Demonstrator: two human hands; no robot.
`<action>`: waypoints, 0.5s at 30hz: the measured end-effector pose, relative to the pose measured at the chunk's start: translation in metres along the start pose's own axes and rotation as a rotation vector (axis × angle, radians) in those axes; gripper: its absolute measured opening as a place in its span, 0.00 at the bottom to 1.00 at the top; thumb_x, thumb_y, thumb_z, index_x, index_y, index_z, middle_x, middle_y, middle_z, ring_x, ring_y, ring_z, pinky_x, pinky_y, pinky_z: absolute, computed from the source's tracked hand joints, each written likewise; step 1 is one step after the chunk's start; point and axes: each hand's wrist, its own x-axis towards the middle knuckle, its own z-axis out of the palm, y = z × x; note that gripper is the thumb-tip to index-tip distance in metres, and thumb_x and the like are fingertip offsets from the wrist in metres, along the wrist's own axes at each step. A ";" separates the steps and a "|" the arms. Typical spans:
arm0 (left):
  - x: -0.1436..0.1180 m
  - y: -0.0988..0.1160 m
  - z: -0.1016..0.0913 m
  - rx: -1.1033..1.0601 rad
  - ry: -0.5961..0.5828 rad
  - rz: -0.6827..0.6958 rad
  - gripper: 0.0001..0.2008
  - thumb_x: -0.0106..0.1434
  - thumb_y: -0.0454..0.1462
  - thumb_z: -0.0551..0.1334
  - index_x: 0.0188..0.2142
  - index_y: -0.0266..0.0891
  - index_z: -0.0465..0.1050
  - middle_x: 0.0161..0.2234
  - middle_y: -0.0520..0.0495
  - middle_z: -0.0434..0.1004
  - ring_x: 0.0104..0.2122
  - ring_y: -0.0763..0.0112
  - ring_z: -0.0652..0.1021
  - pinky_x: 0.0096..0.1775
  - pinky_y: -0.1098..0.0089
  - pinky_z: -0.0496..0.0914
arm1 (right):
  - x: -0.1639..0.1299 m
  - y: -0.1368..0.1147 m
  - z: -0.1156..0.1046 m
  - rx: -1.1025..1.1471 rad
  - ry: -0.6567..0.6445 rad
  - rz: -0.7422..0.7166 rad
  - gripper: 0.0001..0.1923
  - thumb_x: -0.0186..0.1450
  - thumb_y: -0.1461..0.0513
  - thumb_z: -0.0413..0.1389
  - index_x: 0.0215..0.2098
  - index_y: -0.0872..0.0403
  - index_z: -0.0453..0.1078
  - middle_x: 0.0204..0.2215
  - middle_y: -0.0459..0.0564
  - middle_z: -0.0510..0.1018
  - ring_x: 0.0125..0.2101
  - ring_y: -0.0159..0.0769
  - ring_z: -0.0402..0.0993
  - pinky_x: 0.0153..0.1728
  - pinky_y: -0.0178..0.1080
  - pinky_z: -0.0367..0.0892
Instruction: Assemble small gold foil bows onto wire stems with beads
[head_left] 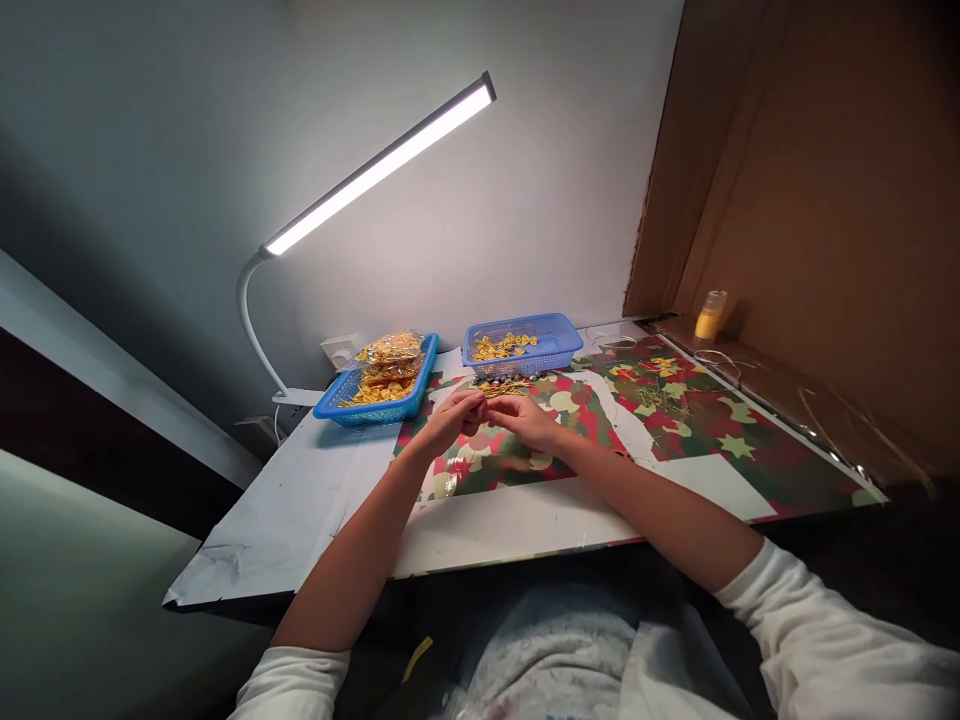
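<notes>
My left hand [457,415] and my right hand [527,420] meet above the front middle of the table, fingertips pinched together. Whatever lies between the fingers is too small or hidden to make out. Just beyond them sits a small heap of dark, shiny beads or bells with golden pieces [506,383]. Behind that heap stands a periwinkle-blue plastic basket [559,352] holding yellow bow-like pieces [506,346]. A brighter blue basket [367,412], to the left, contains more yellow pieces [386,388] and a clear plastic bag of them [394,350].
A lit bar lamp [382,165] on a curved neck rises at the table's left. Camouflage-patterned sheeting [600,425] covers part of the white tabletop [300,500]. Thin golden strands [664,400] lie at right, near a small yellow-filled bottle [709,316]. Cardboard [810,180] stands on the right.
</notes>
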 end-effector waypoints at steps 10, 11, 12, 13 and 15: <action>-0.008 -0.001 -0.024 0.061 0.020 -0.143 0.23 0.55 0.46 0.61 0.17 0.40 0.49 0.16 0.59 0.43 0.16 0.83 0.47 0.19 0.76 0.42 | -0.009 -0.011 -0.035 0.105 -0.013 0.235 0.16 0.54 0.52 0.62 0.26 0.57 0.75 0.20 0.46 0.73 0.23 0.27 0.66 0.28 0.34 0.63; -0.010 -0.002 -0.029 0.084 0.024 -0.160 0.22 0.55 0.46 0.61 0.17 0.40 0.49 0.16 0.59 0.43 0.16 0.83 0.47 0.19 0.75 0.41 | -0.008 -0.010 -0.037 0.107 0.006 0.253 0.14 0.54 0.53 0.62 0.25 0.57 0.75 0.20 0.46 0.73 0.23 0.27 0.66 0.28 0.34 0.63; -0.011 -0.002 -0.034 0.105 0.027 -0.173 0.22 0.55 0.45 0.60 0.17 0.40 0.48 0.17 0.59 0.44 0.16 0.83 0.47 0.20 0.75 0.41 | -0.007 -0.009 -0.038 0.107 0.024 0.271 0.13 0.54 0.55 0.61 0.24 0.57 0.74 0.20 0.47 0.73 0.22 0.27 0.66 0.28 0.34 0.63; -0.012 -0.002 -0.039 0.124 0.034 -0.181 0.21 0.54 0.45 0.60 0.17 0.40 0.48 0.17 0.59 0.44 0.17 0.83 0.47 0.20 0.75 0.41 | -0.007 -0.008 -0.040 0.106 0.043 0.289 0.11 0.54 0.56 0.61 0.23 0.57 0.74 0.19 0.47 0.73 0.22 0.27 0.66 0.28 0.34 0.64; -0.014 -0.004 -0.046 0.146 0.045 -0.193 0.20 0.53 0.43 0.60 0.17 0.40 0.48 0.17 0.59 0.44 0.17 0.83 0.47 0.20 0.75 0.41 | -0.007 -0.008 -0.042 0.102 0.072 0.327 0.09 0.54 0.59 0.59 0.22 0.57 0.74 0.19 0.47 0.74 0.22 0.28 0.66 0.28 0.34 0.65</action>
